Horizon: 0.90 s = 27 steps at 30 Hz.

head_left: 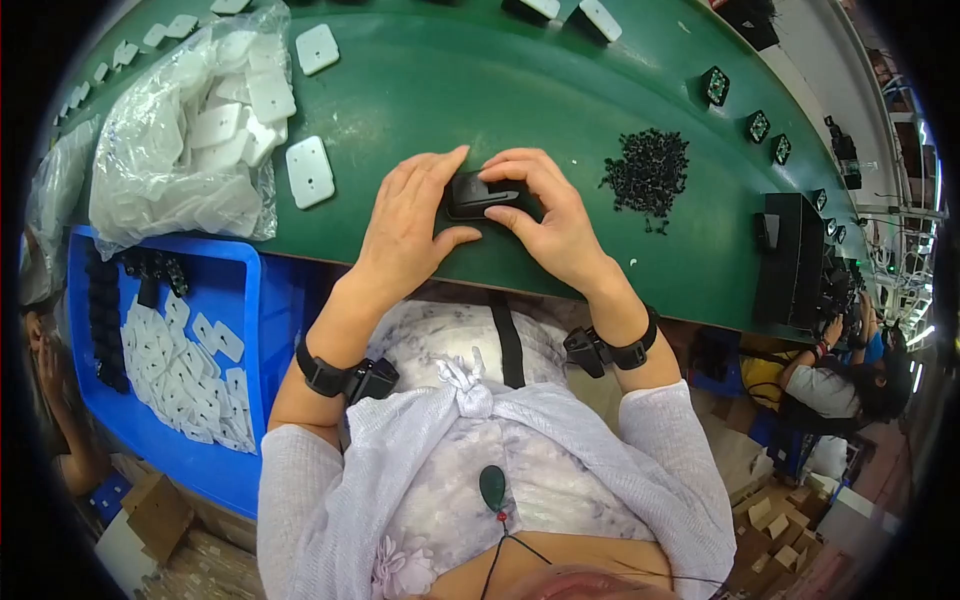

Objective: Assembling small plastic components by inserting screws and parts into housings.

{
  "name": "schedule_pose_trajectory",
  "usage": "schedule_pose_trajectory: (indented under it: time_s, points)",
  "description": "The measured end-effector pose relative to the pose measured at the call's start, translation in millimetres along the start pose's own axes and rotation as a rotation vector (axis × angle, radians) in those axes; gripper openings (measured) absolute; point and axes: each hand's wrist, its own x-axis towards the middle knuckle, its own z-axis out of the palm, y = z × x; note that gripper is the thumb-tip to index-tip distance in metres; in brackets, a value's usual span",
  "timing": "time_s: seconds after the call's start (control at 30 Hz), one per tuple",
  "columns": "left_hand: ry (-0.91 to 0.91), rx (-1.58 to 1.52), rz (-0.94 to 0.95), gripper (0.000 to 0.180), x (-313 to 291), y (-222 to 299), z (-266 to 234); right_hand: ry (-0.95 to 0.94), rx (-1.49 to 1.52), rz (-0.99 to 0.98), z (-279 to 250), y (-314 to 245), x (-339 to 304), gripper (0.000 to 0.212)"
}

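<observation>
A black plastic housing (466, 195) with a raised slanted part lies on the green table (400, 110) between my hands. My right hand (560, 220) grips its right side, fingers curled over the far edge and thumb at the near side. Beside its left end rests my left hand (402, 225), open, with straight fingers and the thumb stretched out. Whether the left palm presses on the housing I cannot tell. To the right lies a pile of small black parts (648, 172).
White plates (310, 172) lie at left near a clear bag of more plates (190, 140). A blue crate (255, 330) holding white pieces stands below the table's left edge. Black square units (715, 87) line the far right, near a black box (787, 255). Another person (835, 385) sits at right.
</observation>
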Motion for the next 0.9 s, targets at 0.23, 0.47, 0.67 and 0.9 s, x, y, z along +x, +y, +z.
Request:
schedule_pose_trajectory:
  time_s: [0.23, 0.47, 0.67, 0.9]
  points:
    - [0.069, -0.064, -0.040, 0.078, 1, -3, 9, 0.353, -0.168, -0.064, -28, 9, -1, 0.033]
    - [0.059, -0.087, -0.046, 0.074, -1, -2, 6, 0.343, -0.896, -0.308, -20, -6, -2, 0.026]
    - [0.058, -0.082, -0.056, 0.072, 0, -3, 7, 0.130, -0.852, -0.395, -3, 2, 6, 0.013]
    - [0.048, -0.084, -0.048, 0.070, 0, -3, 5, 0.043, -0.902, -0.381, -8, 1, 10, 0.014]
